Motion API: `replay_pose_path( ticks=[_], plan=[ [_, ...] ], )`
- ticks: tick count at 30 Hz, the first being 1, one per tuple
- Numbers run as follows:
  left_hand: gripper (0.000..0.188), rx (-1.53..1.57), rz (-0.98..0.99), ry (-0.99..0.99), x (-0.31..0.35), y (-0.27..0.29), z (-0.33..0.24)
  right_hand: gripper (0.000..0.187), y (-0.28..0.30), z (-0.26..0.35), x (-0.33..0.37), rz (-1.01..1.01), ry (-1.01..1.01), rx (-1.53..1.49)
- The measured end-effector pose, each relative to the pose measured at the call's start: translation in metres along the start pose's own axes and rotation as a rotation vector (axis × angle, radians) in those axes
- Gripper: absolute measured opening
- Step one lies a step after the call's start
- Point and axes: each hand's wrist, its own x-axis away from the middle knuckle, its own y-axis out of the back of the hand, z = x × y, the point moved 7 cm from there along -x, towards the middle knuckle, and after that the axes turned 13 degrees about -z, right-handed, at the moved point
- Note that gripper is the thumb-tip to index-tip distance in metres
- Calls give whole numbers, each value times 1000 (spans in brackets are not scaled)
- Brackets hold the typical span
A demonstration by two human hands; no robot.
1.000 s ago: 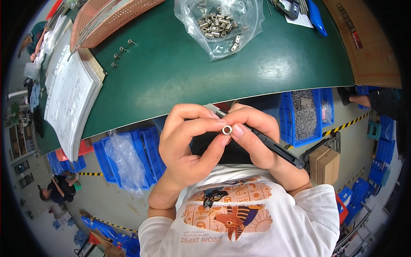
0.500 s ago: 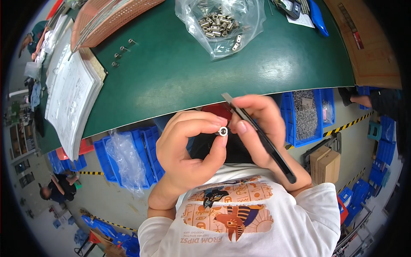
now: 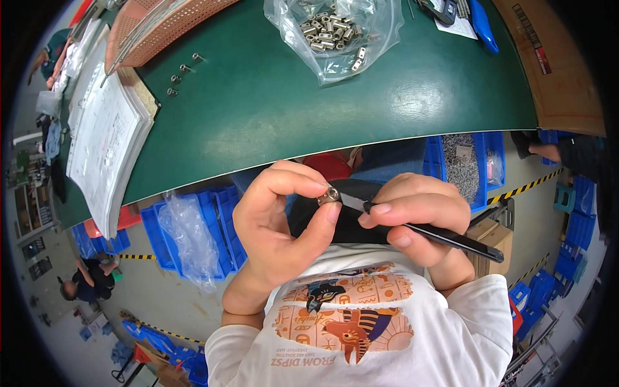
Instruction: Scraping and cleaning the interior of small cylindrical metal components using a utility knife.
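My left hand pinches a small silver metal sleeve between thumb and forefinger, with one open end of its bore showing. From the other side, my right hand grips a slim black utility knife. Its extended blade points left, and the tip is at the sleeve; I cannot tell whether it cuts in or only touches. Both hands are in front of my body, just off the near edge of the green table. A clear plastic bag of similar metal sleeves lies open on the table.
Several small metal parts stand in a row at the left, by a pink basket and a stack of papers. Blue bins sit below the table edge. A cardboard box is at the far right.
The knife has swung from steeply upright to nearly level, its blade now at the sleeve. My right hand has moved down and right. The sleeve has turned in my left fingers.
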Motion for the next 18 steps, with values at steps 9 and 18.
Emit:
replay_pose_path(
  ticks=[9,18],
  plan=[
    [24,69,12,58,4,0,4,23,-7,-1,1,9,65,54],
    [23,118,-2,67,6,2,6,22,-11,4,0,15,196,126]
  ],
)
